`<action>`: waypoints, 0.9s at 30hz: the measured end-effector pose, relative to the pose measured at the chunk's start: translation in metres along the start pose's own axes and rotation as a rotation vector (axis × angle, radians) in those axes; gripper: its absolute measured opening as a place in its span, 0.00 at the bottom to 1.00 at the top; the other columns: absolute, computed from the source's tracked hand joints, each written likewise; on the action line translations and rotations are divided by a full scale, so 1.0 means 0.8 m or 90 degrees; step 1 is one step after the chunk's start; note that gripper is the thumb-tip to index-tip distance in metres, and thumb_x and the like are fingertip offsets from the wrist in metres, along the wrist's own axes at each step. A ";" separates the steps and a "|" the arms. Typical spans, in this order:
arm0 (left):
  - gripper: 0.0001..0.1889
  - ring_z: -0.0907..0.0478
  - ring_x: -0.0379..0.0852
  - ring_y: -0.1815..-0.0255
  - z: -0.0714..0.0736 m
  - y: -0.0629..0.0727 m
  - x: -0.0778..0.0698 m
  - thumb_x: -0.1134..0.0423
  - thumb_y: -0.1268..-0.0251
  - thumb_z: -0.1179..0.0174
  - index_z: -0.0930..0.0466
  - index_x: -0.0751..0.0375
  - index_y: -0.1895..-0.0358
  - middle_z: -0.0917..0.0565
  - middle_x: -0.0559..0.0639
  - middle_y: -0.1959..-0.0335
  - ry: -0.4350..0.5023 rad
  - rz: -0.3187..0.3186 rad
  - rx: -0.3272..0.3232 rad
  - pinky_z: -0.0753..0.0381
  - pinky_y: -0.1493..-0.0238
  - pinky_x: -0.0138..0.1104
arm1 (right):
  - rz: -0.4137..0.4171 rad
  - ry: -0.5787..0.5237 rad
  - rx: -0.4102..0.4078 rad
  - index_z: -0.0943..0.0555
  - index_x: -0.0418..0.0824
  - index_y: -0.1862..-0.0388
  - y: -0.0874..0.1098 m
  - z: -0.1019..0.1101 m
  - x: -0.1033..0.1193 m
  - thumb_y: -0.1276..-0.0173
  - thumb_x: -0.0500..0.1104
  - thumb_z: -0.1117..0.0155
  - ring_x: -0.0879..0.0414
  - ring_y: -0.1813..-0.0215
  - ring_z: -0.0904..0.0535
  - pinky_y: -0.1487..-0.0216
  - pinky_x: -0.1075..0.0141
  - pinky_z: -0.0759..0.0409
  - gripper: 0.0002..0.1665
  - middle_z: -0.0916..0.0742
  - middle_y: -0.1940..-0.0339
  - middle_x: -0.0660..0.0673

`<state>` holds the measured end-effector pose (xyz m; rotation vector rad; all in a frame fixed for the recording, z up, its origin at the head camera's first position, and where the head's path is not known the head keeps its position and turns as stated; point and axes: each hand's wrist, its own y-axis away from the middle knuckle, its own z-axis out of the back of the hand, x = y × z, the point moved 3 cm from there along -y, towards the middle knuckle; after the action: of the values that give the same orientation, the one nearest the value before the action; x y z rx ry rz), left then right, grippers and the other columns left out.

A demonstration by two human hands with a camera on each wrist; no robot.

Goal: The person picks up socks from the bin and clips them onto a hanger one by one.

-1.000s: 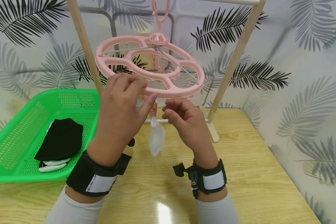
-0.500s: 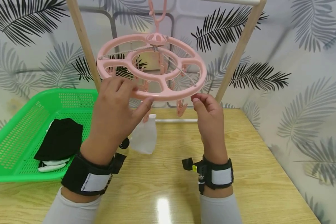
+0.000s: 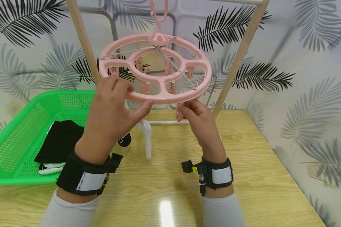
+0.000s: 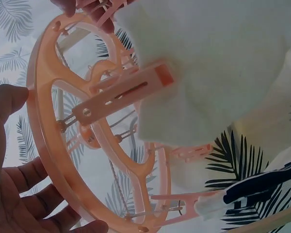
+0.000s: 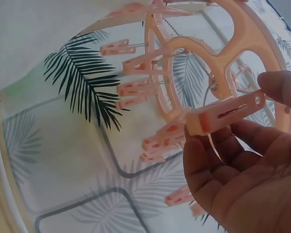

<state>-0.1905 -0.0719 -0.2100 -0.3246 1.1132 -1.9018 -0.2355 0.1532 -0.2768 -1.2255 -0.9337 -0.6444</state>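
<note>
A pink round clip hanger (image 3: 170, 98) hangs from its hook in front of me. My left hand (image 3: 108, 107) grips the near left of its rim, thumb along the outer edge. Under the rim's near right, my right hand (image 3: 203, 126) pinches a pink clothespin (image 5: 228, 111) between thumb and fingers; nothing shows in its jaws. A white cloth piece (image 4: 213, 73) hangs from another clothespin (image 4: 126, 94) beside my left hand. Farther round the ring, a black-and-white cloth item (image 4: 257, 189) hangs from a clip. Several bare clips (image 5: 136, 87) dangle from the ring.
A green basket (image 3: 14, 126) on the left holds folded black cloth (image 3: 59, 142) and white pieces. The wooden posts (image 3: 241, 56) of a stand rise on both sides, with a white bar (image 3: 170, 122) low behind the hanger. Beneath lies a wood-grain table (image 3: 147, 195).
The hanger has turned, carrying the white cloth leftward. My right hand moved right along the rim, then back left onto a clothespin. My left hand shifted slightly left, staying at the rim.
</note>
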 end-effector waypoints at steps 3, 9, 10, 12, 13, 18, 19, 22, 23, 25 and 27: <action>0.25 0.31 0.63 0.53 -0.001 0.000 0.003 0.51 0.44 0.28 0.24 0.72 0.62 0.26 0.63 0.63 0.011 0.006 0.005 0.29 0.49 0.51 | -0.033 0.001 -0.016 0.22 0.29 0.50 0.000 0.000 -0.003 0.24 0.38 0.44 0.49 0.64 0.26 0.61 0.63 0.26 0.12 0.21 0.68 0.40; 0.22 0.30 0.62 0.52 -0.005 0.001 0.009 0.54 0.44 0.28 0.22 0.71 0.61 0.25 0.63 0.62 0.047 0.018 0.007 0.29 0.50 0.51 | -0.044 0.001 -0.007 0.23 0.30 0.49 0.005 0.001 0.001 0.26 0.35 0.40 0.49 0.63 0.23 0.57 0.63 0.22 0.11 0.20 0.65 0.39; 0.22 0.30 0.62 0.52 -0.005 0.001 0.010 0.54 0.44 0.28 0.21 0.71 0.59 0.25 0.63 0.62 0.054 0.019 0.006 0.29 0.50 0.51 | -0.044 -0.002 -0.004 0.24 0.30 0.48 0.006 0.001 0.003 0.26 0.34 0.41 0.49 0.62 0.23 0.56 0.63 0.21 0.11 0.20 0.64 0.40; 0.21 0.30 0.62 0.51 -0.006 0.002 0.012 0.56 0.44 0.27 0.19 0.71 0.57 0.25 0.63 0.61 0.065 0.019 0.005 0.29 0.51 0.51 | -0.046 -0.004 0.000 0.24 0.30 0.48 0.008 -0.001 0.007 0.26 0.33 0.41 0.49 0.61 0.22 0.56 0.63 0.21 0.11 0.20 0.64 0.40; 0.21 0.31 0.62 0.51 -0.006 0.002 0.013 0.56 0.44 0.27 0.18 0.71 0.57 0.25 0.63 0.60 0.070 0.019 0.003 0.29 0.50 0.51 | -0.047 -0.004 0.001 0.25 0.30 0.48 0.008 -0.002 0.009 0.26 0.33 0.41 0.49 0.61 0.22 0.57 0.63 0.21 0.11 0.20 0.63 0.40; 0.18 0.31 0.62 0.46 -0.006 0.003 0.017 0.60 0.43 0.29 0.18 0.71 0.56 0.25 0.66 0.53 0.082 0.026 -0.013 0.28 0.47 0.51 | -0.045 0.002 0.023 0.27 0.30 0.49 0.011 -0.007 0.019 0.27 0.30 0.42 0.49 0.61 0.22 0.60 0.65 0.20 0.10 0.21 0.61 0.39; 0.17 0.31 0.61 0.45 -0.006 0.003 0.018 0.61 0.43 0.29 0.18 0.72 0.56 0.25 0.67 0.52 0.086 0.029 -0.017 0.28 0.46 0.51 | -0.041 0.004 0.027 0.27 0.30 0.50 0.011 -0.009 0.020 0.27 0.30 0.42 0.48 0.62 0.22 0.60 0.65 0.20 0.09 0.21 0.61 0.38; 0.16 0.31 0.60 0.41 -0.005 0.004 0.018 0.64 0.41 0.33 0.18 0.72 0.54 0.25 0.67 0.48 0.103 0.037 -0.028 0.27 0.43 0.51 | -0.023 0.012 0.035 0.26 0.30 0.52 0.012 -0.013 0.025 0.28 0.29 0.41 0.48 0.64 0.22 0.62 0.63 0.20 0.08 0.21 0.63 0.37; 0.15 0.31 0.60 0.40 -0.005 0.004 0.018 0.64 0.40 0.34 0.18 0.72 0.53 0.25 0.67 0.47 0.106 0.037 -0.032 0.27 0.42 0.51 | -0.016 0.014 0.032 0.26 0.30 0.53 0.012 -0.015 0.026 0.28 0.30 0.41 0.48 0.65 0.22 0.62 0.63 0.20 0.07 0.21 0.64 0.37; 0.15 0.32 0.59 0.37 -0.004 0.004 0.019 0.65 0.38 0.36 0.18 0.71 0.52 0.25 0.66 0.44 0.112 0.040 -0.039 0.28 0.39 0.51 | 0.005 0.023 0.024 0.25 0.30 0.55 0.012 -0.018 0.029 0.28 0.30 0.41 0.49 0.68 0.21 0.63 0.62 0.19 0.05 0.20 0.66 0.37; 0.15 0.33 0.59 0.34 -0.004 0.004 0.019 0.65 0.36 0.39 0.17 0.71 0.50 0.24 0.66 0.43 0.113 0.040 -0.045 0.31 0.36 0.51 | 0.022 0.023 0.017 0.25 0.29 0.58 0.012 -0.021 0.030 0.28 0.30 0.41 0.49 0.71 0.20 0.64 0.61 0.19 0.04 0.20 0.68 0.37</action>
<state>-0.1994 -0.0826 -0.2176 -0.1600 1.2958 -1.8653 -0.2113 0.1406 -0.2618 -1.2008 -0.8864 -0.6225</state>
